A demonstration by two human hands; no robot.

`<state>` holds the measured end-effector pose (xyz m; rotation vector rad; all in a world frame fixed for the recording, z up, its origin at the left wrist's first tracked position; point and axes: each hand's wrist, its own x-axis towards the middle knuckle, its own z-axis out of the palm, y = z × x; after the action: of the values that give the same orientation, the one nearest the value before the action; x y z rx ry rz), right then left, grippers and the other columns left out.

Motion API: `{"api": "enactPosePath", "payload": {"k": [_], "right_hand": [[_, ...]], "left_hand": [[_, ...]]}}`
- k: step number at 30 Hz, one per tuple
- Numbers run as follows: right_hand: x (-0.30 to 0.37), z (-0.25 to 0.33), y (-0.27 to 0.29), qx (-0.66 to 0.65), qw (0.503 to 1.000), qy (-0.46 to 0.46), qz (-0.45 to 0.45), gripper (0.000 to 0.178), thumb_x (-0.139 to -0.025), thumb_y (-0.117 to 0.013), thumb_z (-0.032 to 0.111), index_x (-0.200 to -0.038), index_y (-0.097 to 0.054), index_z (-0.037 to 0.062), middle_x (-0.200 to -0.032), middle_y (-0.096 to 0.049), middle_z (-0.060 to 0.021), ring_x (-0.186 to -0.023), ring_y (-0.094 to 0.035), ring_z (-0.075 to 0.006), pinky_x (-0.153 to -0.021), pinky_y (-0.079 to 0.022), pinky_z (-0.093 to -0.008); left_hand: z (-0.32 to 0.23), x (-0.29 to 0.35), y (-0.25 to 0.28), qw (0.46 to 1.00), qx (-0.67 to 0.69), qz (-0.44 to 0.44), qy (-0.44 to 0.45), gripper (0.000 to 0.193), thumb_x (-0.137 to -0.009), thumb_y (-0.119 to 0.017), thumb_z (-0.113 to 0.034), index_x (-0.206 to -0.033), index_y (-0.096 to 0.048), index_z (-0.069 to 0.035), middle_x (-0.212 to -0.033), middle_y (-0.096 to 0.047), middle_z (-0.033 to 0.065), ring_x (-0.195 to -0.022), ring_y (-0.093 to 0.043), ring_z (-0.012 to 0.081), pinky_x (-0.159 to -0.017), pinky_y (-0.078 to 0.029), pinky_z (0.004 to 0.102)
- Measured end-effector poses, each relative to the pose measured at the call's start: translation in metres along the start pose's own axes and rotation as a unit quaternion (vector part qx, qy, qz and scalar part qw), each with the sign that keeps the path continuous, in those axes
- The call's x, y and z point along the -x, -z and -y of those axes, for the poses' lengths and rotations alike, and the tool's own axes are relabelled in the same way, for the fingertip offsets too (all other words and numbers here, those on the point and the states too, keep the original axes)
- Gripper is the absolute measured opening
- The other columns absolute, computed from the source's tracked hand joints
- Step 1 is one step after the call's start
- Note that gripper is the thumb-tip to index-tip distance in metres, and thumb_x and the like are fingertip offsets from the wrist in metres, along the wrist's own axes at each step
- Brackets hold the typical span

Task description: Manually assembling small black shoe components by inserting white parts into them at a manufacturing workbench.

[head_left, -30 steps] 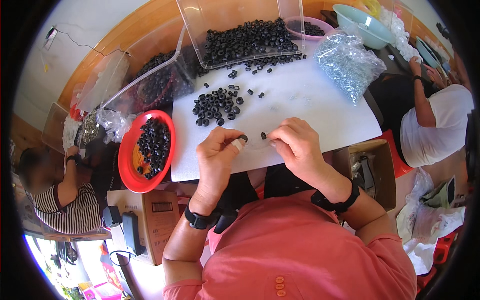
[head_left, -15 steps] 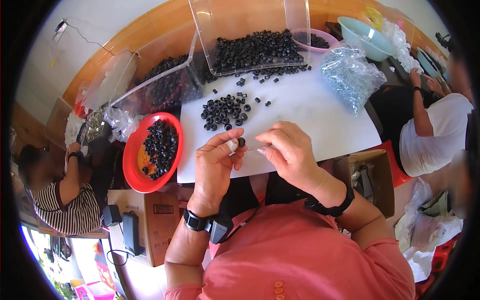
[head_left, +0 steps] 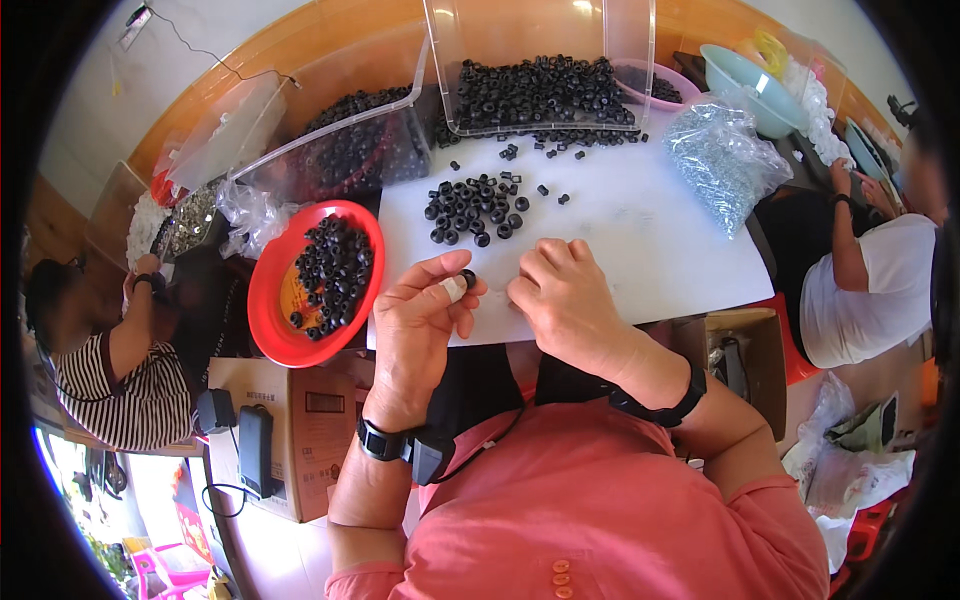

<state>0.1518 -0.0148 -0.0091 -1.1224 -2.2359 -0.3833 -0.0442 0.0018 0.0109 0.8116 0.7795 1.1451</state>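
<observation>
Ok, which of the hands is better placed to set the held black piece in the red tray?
Probably the left hand: it holds the black piece and is nearer the red tray than the right hand.

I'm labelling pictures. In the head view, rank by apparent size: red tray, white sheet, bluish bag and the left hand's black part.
1. White sheet
2. Red tray
3. Bluish bag
4. Black part in left hand
</observation>
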Motion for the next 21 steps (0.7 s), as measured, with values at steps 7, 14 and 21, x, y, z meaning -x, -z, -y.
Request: {"api": "enactPosePath", "payload": {"k": [7,14,21], "right_hand": [[-0.003,-0.005,0.001,-0.001,1.0,-0.008,0.025,0.011,-0.071,-0.066,0.01,-0.08,-0.061,0.0066,-0.087,-0.057,-0.0062,-0.09,-0.052,-0.0253,-0.077,-0.038,-0.039],[-0.004,-0.008,0.009,-0.082,0.996,-0.024,0.009,0.019,-0.072,-0.069,0.008,-0.086,-0.057,0.0081,-0.087,-0.057,-0.0061,-0.09,-0.053,-0.0261,-0.076,-0.038,-0.0392],[-0.02,-0.013,0.036,-0.227,0.967,-0.084,-0.073,0.022,-0.074,-0.07,0.003,-0.088,-0.054,0.011,-0.085,-0.056,-0.0038,-0.083,-0.054,-0.0269,-0.073,-0.037,-0.039]], "left_hand": [[0.008,0.0,-0.001,0.998,0.031,0.057,-0.015,0.023,-0.092,-0.063,-0.006,-0.111,-0.063,0.006,-0.095,-0.066,0.0137,-0.081,-0.062,0.019,-0.058,-0.043,0.0263],[0.004,0.005,-0.008,1.0,0.007,0.026,0.007,0.023,-0.092,-0.063,-0.007,-0.111,-0.062,0.007,-0.095,-0.065,0.0116,-0.077,-0.061,0.0172,-0.058,-0.043,0.0257],[0.015,0.006,-0.016,0.998,-0.033,0.049,0.014,0.018,-0.091,-0.064,0.001,-0.108,-0.065,0.007,-0.091,-0.068,0.012,-0.072,-0.062,0.0145,-0.052,-0.048,0.0239]]}}
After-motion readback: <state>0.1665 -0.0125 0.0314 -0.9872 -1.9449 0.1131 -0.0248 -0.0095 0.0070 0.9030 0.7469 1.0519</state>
